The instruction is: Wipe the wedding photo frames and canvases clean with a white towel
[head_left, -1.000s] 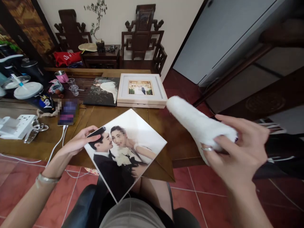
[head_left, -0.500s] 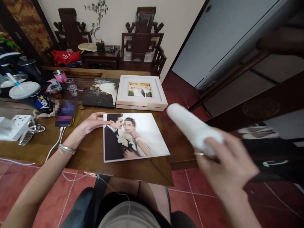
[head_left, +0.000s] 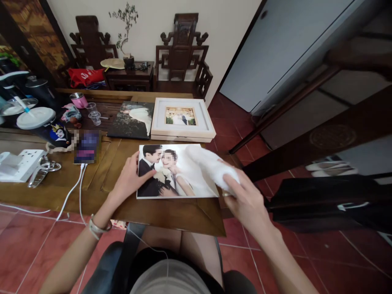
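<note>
A wedding photo panel (head_left: 180, 192) with a pale edge lies on the wooden table in front of me. My left hand (head_left: 131, 173) grips it at the left side, thumb over the picture face and fingers along the edge. In my right hand (head_left: 245, 192) is a long white fluffy duster (head_left: 211, 163), gripped at its near end. The duster lies over the right part of the photo and seems to touch it; that part of the picture is hidden under it.
Behind the photo are a white framed picture (head_left: 183, 132) and a dark photo panel (head_left: 130, 124). To the left stand a lidded tumbler (head_left: 36, 117), a phone (head_left: 87, 147) with white cables and a power strip (head_left: 23, 165). A dark wooden chair (head_left: 306, 139) is on the right.
My right hand has brought the duster leftward from the air beside the table onto the photo. My left hand has shifted lower along the photo's left edge, and the photo has turned slightly.
</note>
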`<state>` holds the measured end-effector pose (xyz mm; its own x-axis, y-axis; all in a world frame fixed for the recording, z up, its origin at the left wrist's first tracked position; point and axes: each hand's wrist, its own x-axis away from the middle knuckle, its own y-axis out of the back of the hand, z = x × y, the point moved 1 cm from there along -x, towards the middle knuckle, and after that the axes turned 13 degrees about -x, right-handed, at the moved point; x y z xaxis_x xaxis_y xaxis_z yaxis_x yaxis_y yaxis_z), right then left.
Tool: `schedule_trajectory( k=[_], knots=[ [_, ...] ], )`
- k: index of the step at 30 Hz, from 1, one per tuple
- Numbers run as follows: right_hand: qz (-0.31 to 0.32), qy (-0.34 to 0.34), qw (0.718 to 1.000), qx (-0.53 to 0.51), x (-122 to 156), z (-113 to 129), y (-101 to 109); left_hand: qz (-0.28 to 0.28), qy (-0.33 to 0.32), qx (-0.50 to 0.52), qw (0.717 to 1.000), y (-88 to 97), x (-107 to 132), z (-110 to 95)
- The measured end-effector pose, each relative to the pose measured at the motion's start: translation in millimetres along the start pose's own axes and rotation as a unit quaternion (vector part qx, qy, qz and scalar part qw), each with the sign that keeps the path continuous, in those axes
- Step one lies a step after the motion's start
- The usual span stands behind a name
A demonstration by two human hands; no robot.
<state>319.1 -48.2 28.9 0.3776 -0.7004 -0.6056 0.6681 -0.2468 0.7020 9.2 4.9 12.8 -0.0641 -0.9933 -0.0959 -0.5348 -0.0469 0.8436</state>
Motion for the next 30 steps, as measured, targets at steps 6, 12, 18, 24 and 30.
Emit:
schedule_trajectory(
  k=[6, 12, 18, 24, 30],
  knots=[
    [0.052, 0.044, 0.998, -0.007, -4.4, -2.2, -26.6, -0.043, -0.043, -0.015, 0.998, -13.8, 17.0, -6.0],
    [0.134, 0.052, 0.987, -0.078, 17.7, 25.2, -24.2, -0.043, -0.076, -0.034, 0.996, -3.6, 26.1, 11.6],
    [0.169, -0.004, 0.982, -0.081, 11.0, 19.2, -16.4, -0.069, -0.109, -0.054, 0.990, -6.1, 40.6, 6.5],
    [0.071, 0.022, 0.997, -0.023, -55.3, 15.3, -35.0, -0.022, -0.138, -0.058, 0.988, -10.0, 39.7, 5.9],
    [0.249, 0.093, 0.964, 0.007, -126.1, 51.1, -109.4, -0.041, -0.110, -0.073, 0.990, -12.6, 39.6, 4.5]
  ],
)
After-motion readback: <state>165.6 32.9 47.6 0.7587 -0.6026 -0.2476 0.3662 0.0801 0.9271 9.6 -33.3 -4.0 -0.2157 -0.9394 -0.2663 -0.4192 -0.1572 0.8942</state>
